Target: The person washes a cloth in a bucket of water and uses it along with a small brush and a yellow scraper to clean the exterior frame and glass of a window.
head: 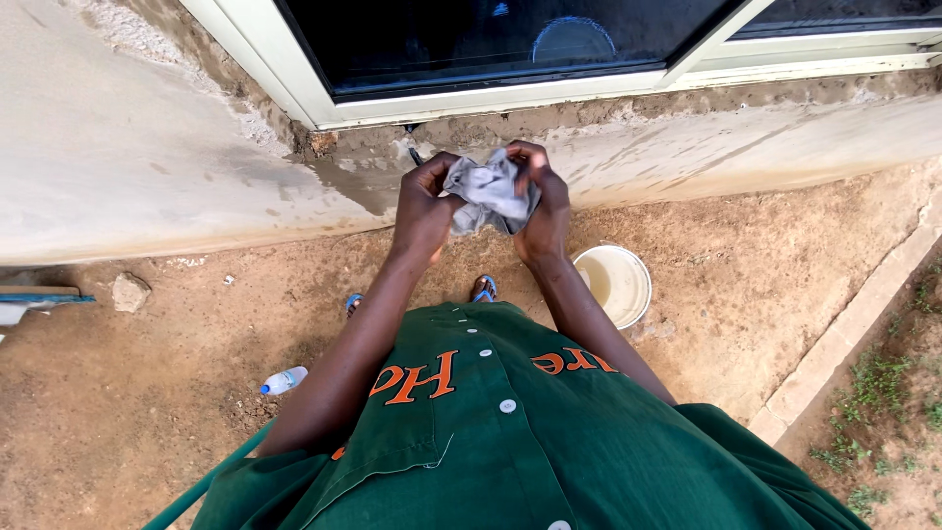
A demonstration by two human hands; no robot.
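Note:
Both hands are raised in front of me and grip a crumpled grey cloth (pixel 488 192) between them. My left hand (pixel 424 208) clutches its left side. My right hand (pixel 543 208) closes over its right side and top. The cloth is bunched and looks damp and dirty. Below the hands I see my green buttoned shirt (pixel 510 432) and my feet in blue sandals (pixel 482 289) on the bare earth.
A white bucket (pixel 614 284) stands on the dirt just right of my feet. Ahead is a rough concrete wall (pixel 147 167) with a white-framed dark window (pixel 491 49). A plastic bottle (pixel 283 380) and a stone (pixel 129 291) lie at the left. A concrete kerb (pixel 854 324) runs at the right.

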